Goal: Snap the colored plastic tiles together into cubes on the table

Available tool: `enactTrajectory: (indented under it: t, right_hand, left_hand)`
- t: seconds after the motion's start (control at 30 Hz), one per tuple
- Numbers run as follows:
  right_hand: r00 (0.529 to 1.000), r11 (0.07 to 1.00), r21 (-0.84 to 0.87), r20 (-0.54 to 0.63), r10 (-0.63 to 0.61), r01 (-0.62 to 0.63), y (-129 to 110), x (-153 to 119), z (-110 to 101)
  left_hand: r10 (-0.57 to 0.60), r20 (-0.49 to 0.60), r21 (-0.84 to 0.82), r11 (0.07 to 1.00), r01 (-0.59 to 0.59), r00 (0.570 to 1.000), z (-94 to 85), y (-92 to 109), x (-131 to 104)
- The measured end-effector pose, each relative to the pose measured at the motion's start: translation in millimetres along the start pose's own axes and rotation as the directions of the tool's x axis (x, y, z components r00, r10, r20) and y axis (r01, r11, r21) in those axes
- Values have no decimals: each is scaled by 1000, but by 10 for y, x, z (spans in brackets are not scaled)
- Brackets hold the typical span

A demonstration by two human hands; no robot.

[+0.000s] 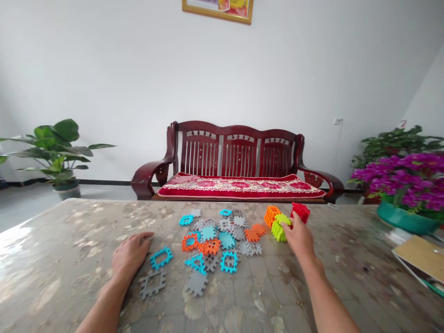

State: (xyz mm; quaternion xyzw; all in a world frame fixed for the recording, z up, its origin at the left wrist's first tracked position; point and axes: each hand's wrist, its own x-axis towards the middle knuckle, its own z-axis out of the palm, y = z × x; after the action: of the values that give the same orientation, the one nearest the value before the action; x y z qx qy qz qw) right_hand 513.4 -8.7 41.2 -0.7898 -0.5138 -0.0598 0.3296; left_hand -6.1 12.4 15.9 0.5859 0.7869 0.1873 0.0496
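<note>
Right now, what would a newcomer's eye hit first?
Probably the purple flowers in their teal pot at the right edge, then the dark red wooden bench against the far wall. On the table, loose blue, orange and grey pieces lie between the left hand and the right hand.

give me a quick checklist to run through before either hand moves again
1. Left hand free: ok, resting on the table, holding nothing.
2. Right hand gripping the yellow-green stack: cannot tell, fingertips are at it but contact is unclear.
3. Red stack well away from the right hand: not ok, it's right by the fingers.
4. Loose toothed plastic pieces sorted by color: not ok, gray, blue and orange are mixed.
5. Purple flowers away from both hands: ok.
</note>
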Motion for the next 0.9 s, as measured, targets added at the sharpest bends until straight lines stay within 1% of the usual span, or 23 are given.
enactTrajectory:
  t: [0.23,0.37,0.63,0.7,0.77,0.8,0.83,0.9]
  right_hand:
    - [996,998,-65,82,30,-25,-41,-51,-15]
    - [989,991,-102,113,95,-83,-75,-92,-23]
    - [975,981,-124,149,167,-149,-87,-158,98]
    - [979,985,-87,127,158,-147,-56,-174,121]
    - [989,991,0,55,134,-134,7,-188,132]
    - [990,988,63,3,143,-142,53,-193,133]
    - [984,977,135,-50,173,-165,106,-195,132]
    - [950,934,270,-145,278,-232,228,-188,129]
  left_hand:
    - [19,-24,-5,1000,-20,1000,29,-27,5]
    - [22,-21,6,1000,-22,1000,32,-32,9]
    - [25,-7,3,1000,-25,1000,13,-21,11]
    - [18,1,9,1000,-18,1000,1,-12,10]
    - [12,8,13,1000,-12,1000,-5,-5,11]
    - [11,8,12,1000,-11,1000,-6,-5,13]
    - [12,9,11,1000,-12,1000,-5,-6,16]
    - [16,3,7,1000,-16,1000,0,-14,22]
